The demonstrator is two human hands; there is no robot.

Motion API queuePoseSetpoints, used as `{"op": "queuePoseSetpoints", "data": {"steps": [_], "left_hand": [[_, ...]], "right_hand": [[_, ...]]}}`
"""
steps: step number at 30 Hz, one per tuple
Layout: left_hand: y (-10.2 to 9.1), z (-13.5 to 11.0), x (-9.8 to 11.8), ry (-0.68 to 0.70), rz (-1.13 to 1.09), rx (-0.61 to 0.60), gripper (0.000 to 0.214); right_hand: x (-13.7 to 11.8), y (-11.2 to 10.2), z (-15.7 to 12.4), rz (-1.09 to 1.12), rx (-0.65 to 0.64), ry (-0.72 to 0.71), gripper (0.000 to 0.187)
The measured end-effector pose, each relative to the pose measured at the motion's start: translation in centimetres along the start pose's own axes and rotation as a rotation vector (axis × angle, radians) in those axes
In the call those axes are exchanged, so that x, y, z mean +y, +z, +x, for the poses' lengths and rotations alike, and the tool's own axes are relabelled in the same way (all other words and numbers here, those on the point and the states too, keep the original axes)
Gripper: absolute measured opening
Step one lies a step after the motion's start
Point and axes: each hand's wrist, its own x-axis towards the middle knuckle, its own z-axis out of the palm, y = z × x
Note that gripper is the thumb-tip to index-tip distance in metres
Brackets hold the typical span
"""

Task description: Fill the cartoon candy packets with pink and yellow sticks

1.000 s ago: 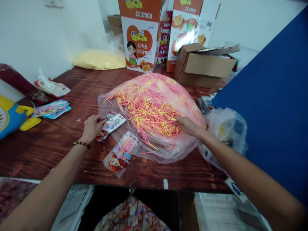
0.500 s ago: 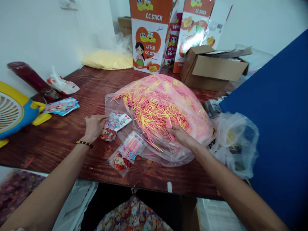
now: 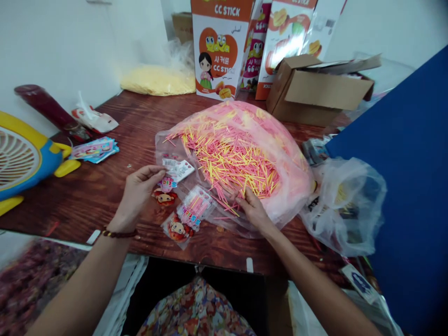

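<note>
My left hand [image 3: 142,189] pinches the edge of a small printed plastic packet [image 3: 164,195] with a red-haired cartoon figure. A white card [image 3: 182,171] lies just beyond its fingertips. Closer to me rests another clear packet [image 3: 192,210], with pink and yellow sticks showing inside. A large open plastic bag [image 3: 296,193] spills a heap of thin pink and yellow sticks [image 3: 234,161]. At the near edge of the heap, my right hand [image 3: 255,211] has its fingers closed on a few sticks; the fingers partly hide them.
Behind the bag stand a CC Stick box [image 3: 220,51] and an open cardboard carton [image 3: 322,91]. A crumpled clear bag [image 3: 346,205] is beside the blue panel [image 3: 409,154] on the right. On the left are a yellow-and-blue fan [image 3: 31,158], printed packets [image 3: 94,149] and a tissue pack [image 3: 94,119].
My right hand has drawn back slightly towards me at the heap's near edge. My left hand's thumb and finger have come together on the packet's edge. The view has shifted a little.
</note>
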Motion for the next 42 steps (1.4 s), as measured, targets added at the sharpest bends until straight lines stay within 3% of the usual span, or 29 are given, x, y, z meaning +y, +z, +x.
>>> {"op": "queuePoseSetpoints", "data": {"steps": [7,18,25,29,33,42], "left_hand": [[2.1,-4.5,0.3,-0.184,-0.212,-0.089,0.032],[3.8,-6.0,-1.1,-0.236,-0.290,-0.150,0.027],[3.9,-6.3,-1.0,-0.247,-0.294,-0.227,0.026],[4.5,-6.6,-0.9,-0.216,-0.271,-0.295,0.026],[5.6,-7.4,-0.9,-0.244,-0.212,-0.386,0.029],[6.7,-6.0,0.0,-0.232,-0.218,-0.532,0.027]], "right_hand": [[0.5,0.6,-0.7,0.061,0.012,-0.031,0.013],[0.7,1.2,-0.9,-0.029,0.025,0.009,0.017],[1.3,1.4,-0.4,0.154,0.082,0.045,0.016],[0.2,1.2,0.3,0.511,0.166,0.157,0.024],[-1.4,1.1,0.5,0.734,0.077,0.218,0.030],[-1.8,0.5,-0.4,0.634,-0.106,0.139,0.028]]}}
